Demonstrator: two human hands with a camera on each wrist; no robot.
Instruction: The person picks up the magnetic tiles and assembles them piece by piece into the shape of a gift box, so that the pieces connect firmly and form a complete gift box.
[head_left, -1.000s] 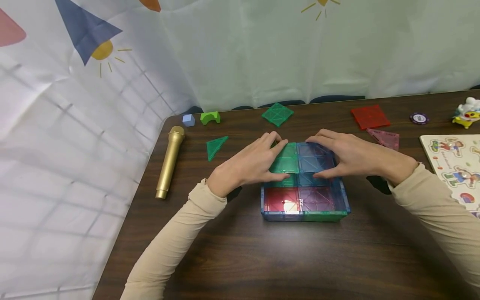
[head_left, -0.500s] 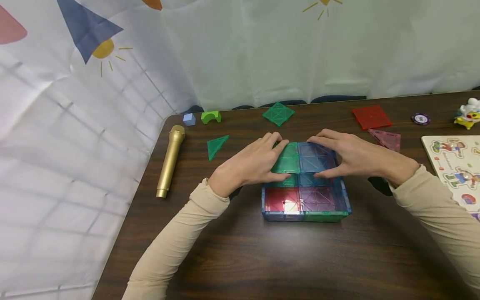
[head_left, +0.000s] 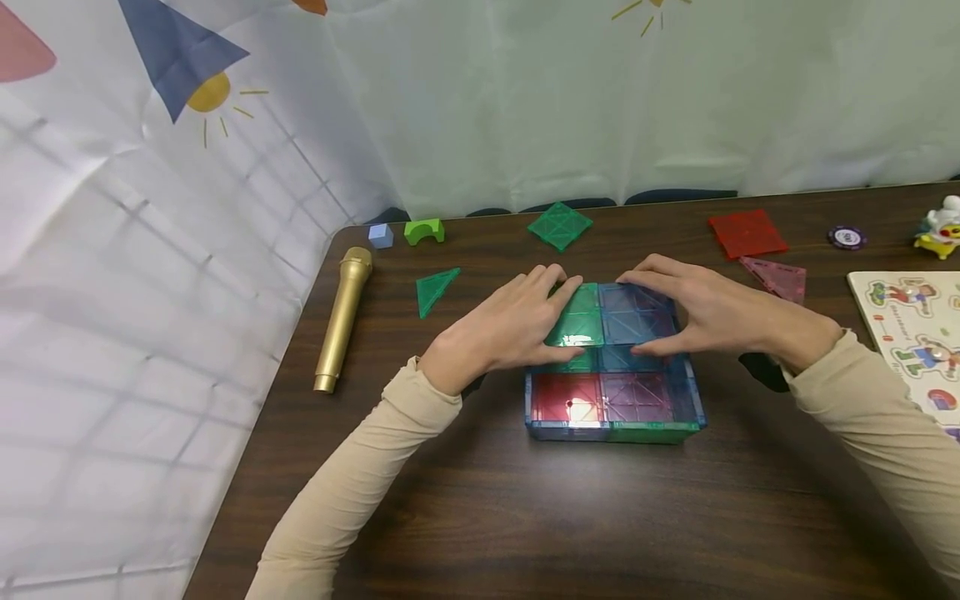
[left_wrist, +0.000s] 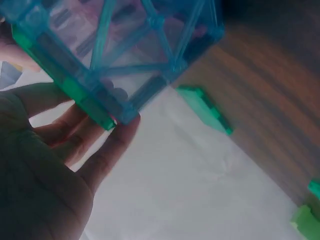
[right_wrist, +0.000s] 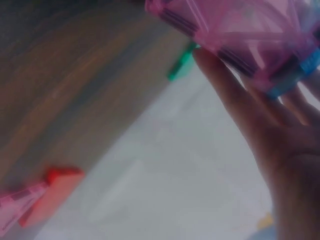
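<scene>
Green and blue top tiles [head_left: 606, 315] on a tile box [head_left: 613, 398] mid-bench [head_left: 480, 500], left hand [head_left: 504, 329] pinching the green side, right hand [head_left: 701, 312] pinching the blue side, gold microphone [head_left: 342, 319] far left.

The tile box [head_left: 613, 392] is translucent glossy plastic, catching a bright glare. The table [head_left: 525, 517] shows dark wood grain with a soft sheen. The microphone [head_left: 342, 319] looks like brushed gold metal. The backdrop [head_left: 150, 250] is thin, creased matt cloth.
</scene>
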